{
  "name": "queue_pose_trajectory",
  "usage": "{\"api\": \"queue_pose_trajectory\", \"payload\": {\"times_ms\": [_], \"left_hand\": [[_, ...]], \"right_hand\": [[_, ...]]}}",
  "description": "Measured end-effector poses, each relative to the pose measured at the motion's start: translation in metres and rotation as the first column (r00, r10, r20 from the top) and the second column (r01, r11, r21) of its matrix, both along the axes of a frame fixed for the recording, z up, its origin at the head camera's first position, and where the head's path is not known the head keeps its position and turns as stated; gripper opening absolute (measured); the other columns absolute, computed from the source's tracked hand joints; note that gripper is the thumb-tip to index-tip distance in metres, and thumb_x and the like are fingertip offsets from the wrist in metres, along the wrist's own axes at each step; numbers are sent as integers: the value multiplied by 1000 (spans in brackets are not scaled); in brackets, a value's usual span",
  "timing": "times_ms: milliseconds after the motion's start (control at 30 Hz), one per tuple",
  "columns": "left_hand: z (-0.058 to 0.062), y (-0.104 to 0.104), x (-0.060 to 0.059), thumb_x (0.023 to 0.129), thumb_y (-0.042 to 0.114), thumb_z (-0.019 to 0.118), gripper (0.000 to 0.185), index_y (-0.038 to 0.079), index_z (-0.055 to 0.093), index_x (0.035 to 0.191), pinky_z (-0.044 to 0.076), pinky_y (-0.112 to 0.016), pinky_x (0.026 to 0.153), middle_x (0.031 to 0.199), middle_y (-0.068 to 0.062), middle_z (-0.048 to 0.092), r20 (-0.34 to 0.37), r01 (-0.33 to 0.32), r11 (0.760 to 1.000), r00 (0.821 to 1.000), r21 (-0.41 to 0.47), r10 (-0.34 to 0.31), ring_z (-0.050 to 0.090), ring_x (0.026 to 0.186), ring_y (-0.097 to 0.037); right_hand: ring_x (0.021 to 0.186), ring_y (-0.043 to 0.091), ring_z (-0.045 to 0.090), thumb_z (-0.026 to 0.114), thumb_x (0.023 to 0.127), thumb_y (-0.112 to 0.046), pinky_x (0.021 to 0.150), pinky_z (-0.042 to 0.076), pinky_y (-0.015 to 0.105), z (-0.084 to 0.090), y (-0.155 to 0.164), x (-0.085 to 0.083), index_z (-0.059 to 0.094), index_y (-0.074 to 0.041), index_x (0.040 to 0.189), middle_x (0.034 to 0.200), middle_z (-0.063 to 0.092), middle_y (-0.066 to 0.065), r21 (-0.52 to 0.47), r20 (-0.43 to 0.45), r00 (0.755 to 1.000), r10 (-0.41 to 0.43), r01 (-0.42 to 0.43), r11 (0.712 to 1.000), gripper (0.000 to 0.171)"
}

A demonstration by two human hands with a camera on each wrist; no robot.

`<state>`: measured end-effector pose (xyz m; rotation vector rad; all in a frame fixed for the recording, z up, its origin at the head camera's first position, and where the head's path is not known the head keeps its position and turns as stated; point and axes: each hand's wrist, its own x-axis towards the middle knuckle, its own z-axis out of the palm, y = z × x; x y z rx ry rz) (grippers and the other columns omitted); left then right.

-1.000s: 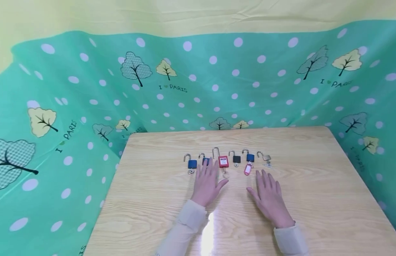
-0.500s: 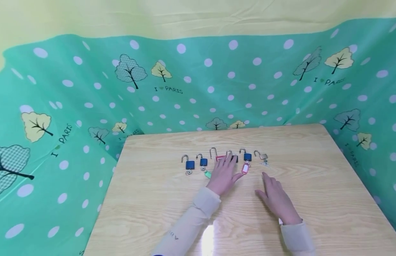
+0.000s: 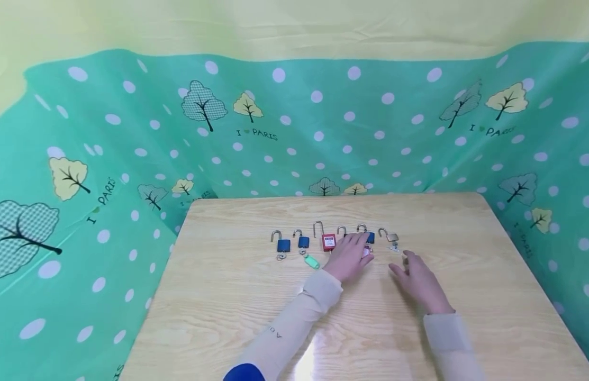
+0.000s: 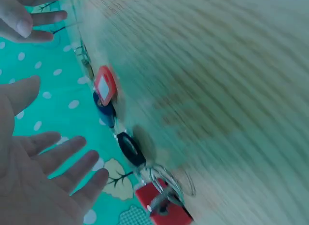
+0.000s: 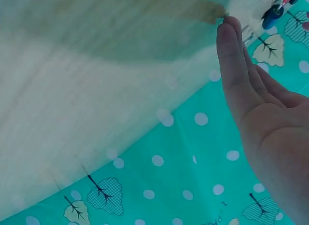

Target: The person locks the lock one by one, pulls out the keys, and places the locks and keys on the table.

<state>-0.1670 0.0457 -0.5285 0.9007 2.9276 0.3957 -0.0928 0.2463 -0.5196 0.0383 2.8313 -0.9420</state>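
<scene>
An uneven row of padlocks with raised shackles lies on the wooden table. From the left come a larger blue padlock (image 3: 283, 246), a smaller blue padlock (image 3: 304, 242) with a green key tag (image 3: 311, 262), and a red padlock (image 3: 329, 242). My left hand (image 3: 349, 257), fingers spread and holding nothing, hovers over the black padlock (image 4: 130, 148) and another blue padlock (image 3: 370, 237), partly hiding both. A red key tag (image 4: 105, 85) hangs off that blue one. My right hand (image 3: 420, 280), fingers relaxed, hovers just in front of the silvery padlock (image 3: 392, 237) with its keys.
The pale wood table (image 3: 218, 296) carries the row near its middle. A green dotted curtain (image 3: 318, 121) printed with trees surrounds the table's back and sides. Light glares off the tabletop near the front.
My left hand has moved right, from the smaller blue padlock past the red one to the black and blue ones, uncovering the green tag. My right hand has shifted slightly right.
</scene>
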Motion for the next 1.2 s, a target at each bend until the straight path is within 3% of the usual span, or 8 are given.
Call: {"api": "queue_pose_trajectory", "payload": {"times_ms": [300,633,867,1033,1200], "left_hand": [[-4,32,-11,101,48,50,62,14,35,152,31,-34,119,153,-1,45,-20,66,997,998,-49,-67,41,141,-18],[-8,41,-27,101,42,55,57,17,40,149,33,-35,117,150,2,48,-15,41,997,999,-59,-42,45,138,-17],[-11,43,-41,102,40,53,54,20,39,150,33,-33,117,151,3,47,15,50,995,999,-84,-49,43,139,-16],[-7,48,-53,102,39,53,53,23,39,151,35,-33,116,152,4,46,58,56,996,997,-66,-52,43,139,-16],[-1,52,-60,103,37,53,49,23,43,149,36,-30,115,148,6,51,88,58,997,995,-60,-52,46,136,-13]], "right_hand": [[114,55,55,51,103,-36,94,46,65,-4,17,-17,28,19,143,128,53,40,-3,39,999,-13,13,1000,72],[123,60,44,49,103,-42,99,39,71,-6,15,-41,23,11,150,136,44,42,66,11,1000,-3,2,998,75],[119,61,47,49,103,-43,87,47,69,-8,14,-56,26,11,149,135,43,43,171,53,999,-3,-6,985,75],[107,55,56,55,100,-41,80,51,64,-8,8,-67,43,12,138,120,52,40,224,8,999,-35,32,974,66],[102,51,56,64,96,-33,76,53,61,-9,3,-75,45,8,140,117,52,36,238,-46,998,-37,47,970,63]]}}
